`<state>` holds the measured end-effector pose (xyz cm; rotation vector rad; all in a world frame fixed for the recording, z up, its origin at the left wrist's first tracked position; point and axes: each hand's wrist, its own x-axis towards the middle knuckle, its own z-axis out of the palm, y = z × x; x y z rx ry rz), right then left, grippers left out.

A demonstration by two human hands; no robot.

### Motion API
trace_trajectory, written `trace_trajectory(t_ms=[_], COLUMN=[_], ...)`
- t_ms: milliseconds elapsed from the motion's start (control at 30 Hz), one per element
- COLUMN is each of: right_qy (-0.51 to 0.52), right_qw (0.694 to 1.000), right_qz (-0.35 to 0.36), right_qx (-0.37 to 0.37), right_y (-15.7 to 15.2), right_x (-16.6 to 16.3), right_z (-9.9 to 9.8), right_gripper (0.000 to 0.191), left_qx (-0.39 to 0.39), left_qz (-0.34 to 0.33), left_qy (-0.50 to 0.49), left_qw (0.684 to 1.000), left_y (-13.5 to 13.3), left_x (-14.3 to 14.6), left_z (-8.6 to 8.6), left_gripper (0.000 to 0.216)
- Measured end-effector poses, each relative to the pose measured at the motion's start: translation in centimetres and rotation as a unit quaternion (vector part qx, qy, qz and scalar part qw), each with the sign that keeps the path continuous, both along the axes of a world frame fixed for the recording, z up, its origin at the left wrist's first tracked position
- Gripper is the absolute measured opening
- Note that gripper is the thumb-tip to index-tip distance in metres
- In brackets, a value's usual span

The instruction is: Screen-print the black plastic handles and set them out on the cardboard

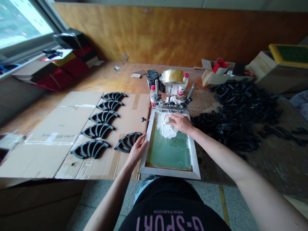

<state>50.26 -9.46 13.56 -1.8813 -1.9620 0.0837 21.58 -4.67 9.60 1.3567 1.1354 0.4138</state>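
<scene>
A silkscreen frame with a green mesh lies in front of me, its far end fixed in a metal hinge clamp. Thick white ink covers the mesh's upper part. My right hand is closed over the ink on a small pale scraper, mostly hidden by fingers and ink. At the frame's left edge, my left hand grips the rim with thumb and fingers. Just beyond that hand, a fan of curved black pieces rests on cardboard.
Several more fans of black pieces stand in a column on the cardboard. A large heap of black pieces lies to the right. Behind the clamp are bottles, a dark tub and a tape roll.
</scene>
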Motion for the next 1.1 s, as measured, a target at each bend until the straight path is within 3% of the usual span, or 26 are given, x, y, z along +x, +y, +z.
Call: trace_trajectory(t_ms=[67, 133, 200, 300, 367, 467, 533, 600, 667, 733, 800, 867, 933, 1000, 1100], right_qy=[0.0, 0.012, 0.05, 0.114, 0.131, 0.125, 0.089, 0.047, 0.033, 0.033, 0.032, 0.032, 0.027, 0.007, -0.036], right_qw=[0.998, 0.989, 0.97, 0.93, 0.923, 0.959, 0.982, 0.991, 0.99, 0.993, 0.999, 0.996, 0.998, 0.997, 0.969], right_qz=[-0.07, -0.142, -0.227, -0.345, -0.36, -0.256, -0.162, -0.12, -0.138, -0.113, -0.007, 0.083, 0.061, -0.055, -0.208], right_qx=[0.008, 0.031, 0.064, 0.063, 0.037, 0.003, -0.022, -0.038, -0.027, 0.001, 0.013, 0.002, -0.021, -0.055, -0.129], right_y=[1.9, 2.5, 1.6, -1.4, -3.3, -4.9, -5.1, -5.0, -5.0, -5.3, -5.8, -6.8, -8.2, -10.2, -13.4], right_x=[1.8, 4.3, 7.2, 9.8, 9.4, 6.1, 3.3, 0.7, -1.9, -4.7, -7.0, -7.6, -5.3, -0.6, 7.7], right_z=[1.2, 1.8, 1.5, -0.6, -2.8, -6.0, -7.2, -7.3, -6.5, -5.4, -4.6, -4.3, -4.7, -5.6, -7.5], right_gripper=[0.05, 0.054, 0.045, 0.027, 0.023, 0.024, 0.035, 0.03, 0.016, 0.015, 0.018, 0.021, 0.024, 0.032, 0.036], left_qx=[0.015, 0.044, 0.069, 0.106, 0.127, 0.106, 0.073, 0.011, -0.103, -0.209, -0.247, -0.232, -0.198, -0.163, -0.136], left_qz=[-0.001, 0.002, 0.018, 0.051, 0.066, 0.078, 0.105, 0.122, 0.086, 0.034, 0.039, 0.079, 0.127, 0.191, 0.277], left_qy=[-0.024, -0.047, -0.067, -0.146, -0.222, -0.283, -0.294, -0.275, -0.214, -0.154, -0.132, -0.119, -0.089, -0.044, 0.06], left_qw=[1.0, 0.998, 0.995, 0.982, 0.964, 0.95, 0.947, 0.953, 0.968, 0.965, 0.959, 0.962, 0.968, 0.967, 0.949], left_y=[0.2, 0.5, 1.0, 2.2, 3.3, 4.4, 4.0, 2.5, 0.0, -2.6, -4.5, -5.0, -4.1, -2.3, 0.4], left_x=[0.0, 0.2, 0.9, 2.8, 4.6, 6.7, 7.5, 7.6, 7.4, 6.9, 5.8, 3.8, 0.6, -3.3, -8.8], left_z=[2.1, 4.5, 6.8, 9.7, 11.1, 11.7, 10.7, 8.4, 5.4, 2.5, 0.0, -1.7, -3.1, -4.6, -7.3], left_gripper=[0.07, 0.059, 0.053, 0.052, 0.05, 0.053, 0.055, 0.056, 0.058, 0.058, 0.053, 0.048, 0.046, 0.047, 0.042])
